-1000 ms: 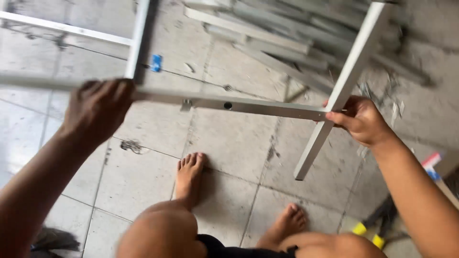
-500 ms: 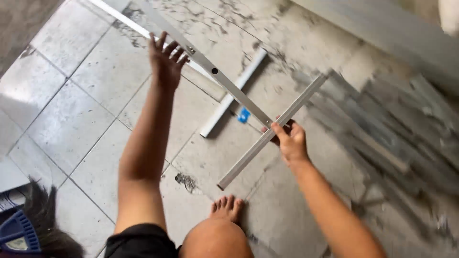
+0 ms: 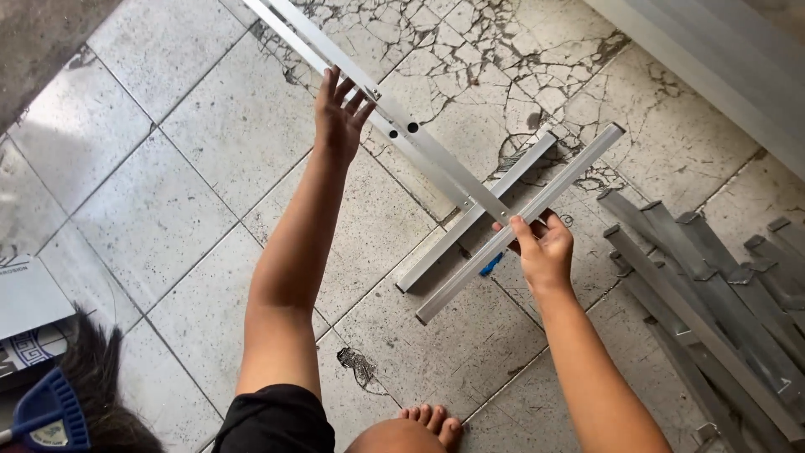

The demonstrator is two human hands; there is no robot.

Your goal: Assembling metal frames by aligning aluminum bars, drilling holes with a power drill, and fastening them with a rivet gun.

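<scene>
Two bare hands work on one joined aluminium frame held above a cracked tile floor [image 3: 168,193]. Its long rail [image 3: 394,126] runs on a slant from the top edge of the view down to a joint, where a shorter cross bar [image 3: 520,222] meets it at an angle.

Up the long rail from that joint, the left hand [image 3: 340,117] lies against the rail's near side with fingers spread and straight, pressing rather than clenched; the rail passes just past its fingertips. Two dark holes in the rail sit just beyond that hand, toward the joint.

At the joint itself, the right hand [image 3: 545,247] is closed around the cross bar, thumb on top, with the bar running out of the grip both ways: up toward the far wall and down toward the person's foot [image 3: 429,419].

Under the joint a second loose bar [image 3: 478,210] lies flat on the tiles, with a small blue piece [image 3: 490,264] beside it. Well to the right of the joint, a heap of grey metal profiles [image 3: 704,285] rests on the floor.
</scene>
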